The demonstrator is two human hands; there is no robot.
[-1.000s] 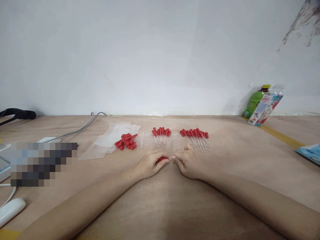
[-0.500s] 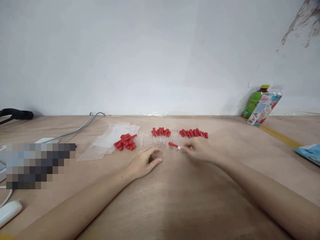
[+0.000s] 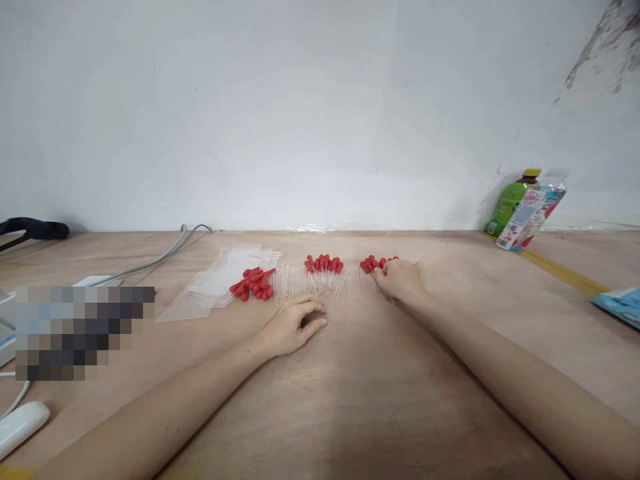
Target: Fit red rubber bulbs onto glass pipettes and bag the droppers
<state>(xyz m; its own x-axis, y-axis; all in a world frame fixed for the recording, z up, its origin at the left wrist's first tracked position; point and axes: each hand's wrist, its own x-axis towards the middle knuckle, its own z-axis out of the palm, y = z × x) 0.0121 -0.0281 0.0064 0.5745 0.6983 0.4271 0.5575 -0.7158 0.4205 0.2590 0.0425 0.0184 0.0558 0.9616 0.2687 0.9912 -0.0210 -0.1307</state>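
Note:
My left hand [image 3: 295, 325] rests on the table with its thumb and fingers apart, holding nothing, just in front of a row of bare clear glass tubes [image 3: 293, 281]. My right hand [image 3: 403, 280] is over the right-hand group of droppers [image 3: 371, 263], its fingers closed low on a dropper that is mostly hidden beneath them. The hand covers part of that group. Between the hands, a second group of red-bulbed droppers [image 3: 324, 264] lies fanned out. Left of the tubes is a pile of loose red rubber bulbs [image 3: 254, 283].
Clear plastic bags [image 3: 225, 269] lie behind the bulbs. Grey cables [image 3: 160, 257] run along the back left, and a white mouse [image 3: 23, 427] sits at the near left. Two drink bottles [image 3: 531, 217] lean by the wall at right. A blue packet [image 3: 623, 305] lies at the right edge.
My right hand, with a red-bulbed dropper visible in its fingers before, has moved slightly right and away from me onto the right group. My left hand has hardly moved.

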